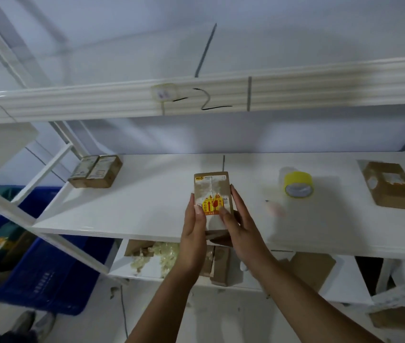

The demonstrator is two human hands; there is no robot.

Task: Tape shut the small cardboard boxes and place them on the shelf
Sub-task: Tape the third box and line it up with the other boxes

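Observation:
A small brown cardboard box [212, 191] with a yellow and red sticker is held above the front of the white shelf board [147, 206]. My left hand [194, 224] grips its left side with the thumb on top. My right hand [237, 219] grips its right side, thumb pressing on the top face. A roll of yellow tape [298, 184] lies on the shelf to the right. Two small boxes [96, 172] stand side by side at the shelf's back left. Another brown box [390, 185] sits at the far right.
A white upper shelf beam [221, 95] crosses above. Blue plastic crates [35, 263] with boxes stand on the floor at left. The lower shelf [147, 266] holds cardboard boxes and loose packing filler. A pale pen-like thing [275, 207] lies beside the tape.

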